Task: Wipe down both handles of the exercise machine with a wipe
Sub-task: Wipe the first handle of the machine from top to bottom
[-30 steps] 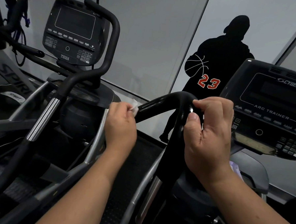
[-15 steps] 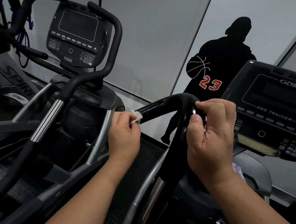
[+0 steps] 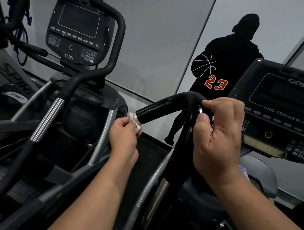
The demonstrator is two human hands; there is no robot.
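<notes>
A black curved handle (image 3: 167,105) of the Arc Trainer rises in front of me, bends at the top and ends in a silver cap at its left tip. My left hand (image 3: 124,139) pinches a small white wipe (image 3: 136,125) against that tip. Fingers and thumb of my right hand (image 3: 219,134) hold the handle just right of the bend. The machine's console (image 3: 280,111) stands to the right. Its other handle is out of view.
A second machine with a 750A console (image 3: 76,31) and its own black handle (image 3: 90,73) stands close on the left. A grey wall panel with a black basketball-player silhouette (image 3: 226,66) is behind. Dark rubber floor (image 3: 151,153) lies between the machines.
My left hand has slid the wipe down and outward along the handle to its silver end cap. The right hand keeps its hold near the bend.
</notes>
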